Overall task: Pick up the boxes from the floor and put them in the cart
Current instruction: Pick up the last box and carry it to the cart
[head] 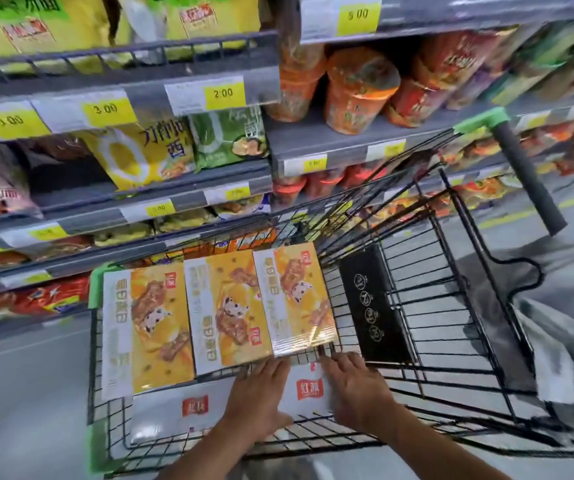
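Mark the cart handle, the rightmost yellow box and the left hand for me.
cart handle (527, 176): head view, middle of the dark bar.
rightmost yellow box (294, 296): head view, centre of its top face.
left hand (261, 393): head view, back of the hand.

I read 5.00 on the upper right price tag (358, 14); 2.00 on the middle price tag (224, 93); 3.00 on the tag left of it (104, 108); 3.00 again on the far left price tag (11, 120); the lower shelf tags (158, 208) are too blurred for me. The yellow packet (140, 157) carries large Chinese characters, the lowest being 西; a red logo (309, 389) on the white box side (161, 420) begins with 红; lettering on the orange boxes (225, 306) I cannot make out.
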